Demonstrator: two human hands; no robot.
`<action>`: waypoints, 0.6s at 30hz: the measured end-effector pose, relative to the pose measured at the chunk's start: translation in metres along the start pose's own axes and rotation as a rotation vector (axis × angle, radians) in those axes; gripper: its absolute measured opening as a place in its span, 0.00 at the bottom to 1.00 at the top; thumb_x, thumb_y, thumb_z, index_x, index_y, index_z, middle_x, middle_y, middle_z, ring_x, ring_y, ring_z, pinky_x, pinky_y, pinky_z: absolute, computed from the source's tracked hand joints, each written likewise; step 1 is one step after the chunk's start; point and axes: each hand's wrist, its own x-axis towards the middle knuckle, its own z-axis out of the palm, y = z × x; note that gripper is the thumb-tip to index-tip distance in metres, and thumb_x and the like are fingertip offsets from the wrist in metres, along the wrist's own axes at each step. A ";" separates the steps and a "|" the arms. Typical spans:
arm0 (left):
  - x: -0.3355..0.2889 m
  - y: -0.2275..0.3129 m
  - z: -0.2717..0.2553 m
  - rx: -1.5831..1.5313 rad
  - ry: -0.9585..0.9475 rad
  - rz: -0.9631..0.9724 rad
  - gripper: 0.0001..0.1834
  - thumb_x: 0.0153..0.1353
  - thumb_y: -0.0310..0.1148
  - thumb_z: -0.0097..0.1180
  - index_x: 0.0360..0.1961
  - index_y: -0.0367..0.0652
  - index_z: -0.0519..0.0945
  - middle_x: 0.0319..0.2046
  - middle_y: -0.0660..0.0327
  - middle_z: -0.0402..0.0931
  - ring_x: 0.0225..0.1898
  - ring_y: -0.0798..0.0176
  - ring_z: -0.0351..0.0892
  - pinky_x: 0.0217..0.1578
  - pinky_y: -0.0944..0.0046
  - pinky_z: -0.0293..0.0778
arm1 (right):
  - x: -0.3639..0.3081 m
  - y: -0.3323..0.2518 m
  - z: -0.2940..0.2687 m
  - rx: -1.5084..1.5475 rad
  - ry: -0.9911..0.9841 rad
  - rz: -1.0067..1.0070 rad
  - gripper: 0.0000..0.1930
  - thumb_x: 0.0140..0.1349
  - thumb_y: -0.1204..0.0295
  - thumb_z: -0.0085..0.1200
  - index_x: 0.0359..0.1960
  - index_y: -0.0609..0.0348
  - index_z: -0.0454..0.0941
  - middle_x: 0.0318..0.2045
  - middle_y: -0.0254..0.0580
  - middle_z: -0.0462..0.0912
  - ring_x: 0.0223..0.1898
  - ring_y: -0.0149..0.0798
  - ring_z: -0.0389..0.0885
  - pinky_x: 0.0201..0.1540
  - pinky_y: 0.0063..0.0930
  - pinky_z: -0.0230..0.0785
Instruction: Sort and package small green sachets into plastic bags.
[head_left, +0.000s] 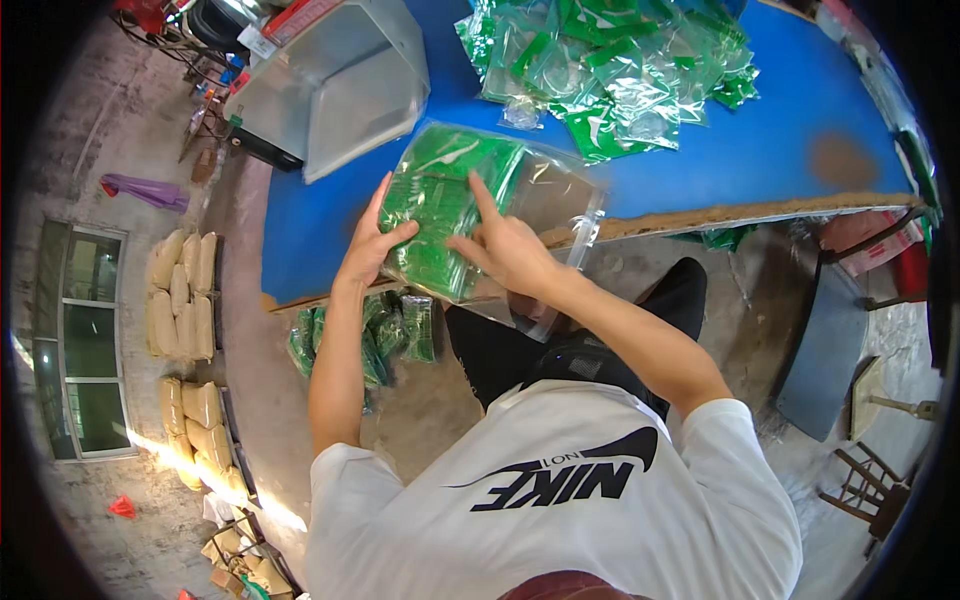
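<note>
A large clear zip bag point(450, 205), filled with a stack of flat green packets, lies tilted at the front edge of the blue table. My left hand point(372, 240) grips its left side, thumb on top and fingers along the edge and partly hidden. On the bag's upper face rests my right hand point(510, 250), index finger stretched out over the green packets and thumb apart. Its other fingers are curled in. The bag's unfilled clear end point(565, 200) extends to the right, past my right wrist. Farther back on the table is a heap of small green and clear packets point(620, 75).
A translucent plastic bin point(365, 100) lies tipped at the table's far left. Several filled green bags point(375, 335) sit on the floor below the table edge. Stacked tan sacks point(185, 295) stand along the left wall. At right are a dark panel point(825, 350) and a wooden stool point(875, 490).
</note>
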 end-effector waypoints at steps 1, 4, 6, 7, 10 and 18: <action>0.003 -0.002 0.001 0.004 -0.007 0.004 0.53 0.55 0.29 0.71 0.77 0.44 0.51 0.70 0.53 0.62 0.68 0.58 0.65 0.67 0.60 0.61 | -0.006 0.004 -0.010 -0.028 -0.117 -0.056 0.43 0.67 0.70 0.58 0.76 0.63 0.42 0.25 0.51 0.82 0.25 0.57 0.80 0.33 0.44 0.73; 0.007 0.000 0.001 0.039 -0.055 0.026 0.55 0.53 0.28 0.73 0.77 0.43 0.51 0.71 0.53 0.61 0.69 0.58 0.63 0.68 0.59 0.60 | -0.021 0.003 0.006 0.033 -0.191 -0.155 0.42 0.67 0.71 0.57 0.76 0.60 0.43 0.32 0.50 0.83 0.31 0.56 0.82 0.36 0.44 0.73; 0.016 0.028 -0.010 0.149 -0.182 -0.046 0.56 0.51 0.25 0.73 0.77 0.42 0.51 0.72 0.52 0.58 0.71 0.57 0.60 0.68 0.59 0.60 | -0.026 -0.001 0.013 0.126 -0.288 -0.061 0.39 0.68 0.72 0.55 0.75 0.57 0.46 0.39 0.49 0.82 0.40 0.55 0.82 0.43 0.45 0.73; 0.020 0.020 -0.028 0.548 -0.112 0.214 0.51 0.58 0.33 0.70 0.77 0.44 0.51 0.73 0.48 0.57 0.72 0.52 0.58 0.71 0.53 0.56 | -0.029 0.004 0.024 0.111 -0.267 -0.240 0.35 0.67 0.72 0.56 0.73 0.59 0.52 0.41 0.50 0.82 0.43 0.56 0.81 0.46 0.47 0.73; 0.029 0.051 0.014 1.273 -0.055 0.676 0.44 0.64 0.46 0.61 0.76 0.47 0.55 0.74 0.45 0.55 0.75 0.48 0.52 0.73 0.48 0.47 | -0.035 0.022 0.023 0.089 -0.222 -0.332 0.22 0.63 0.75 0.57 0.59 0.60 0.70 0.44 0.49 0.79 0.50 0.54 0.77 0.51 0.49 0.68; 0.029 0.036 0.047 1.087 -0.350 0.444 0.35 0.73 0.61 0.34 0.74 0.58 0.62 0.77 0.59 0.51 0.78 0.43 0.42 0.75 0.40 0.31 | -0.031 0.034 0.010 -0.602 0.143 -0.383 0.07 0.55 0.74 0.56 0.36 0.59 0.77 0.39 0.46 0.75 0.42 0.51 0.74 0.42 0.45 0.67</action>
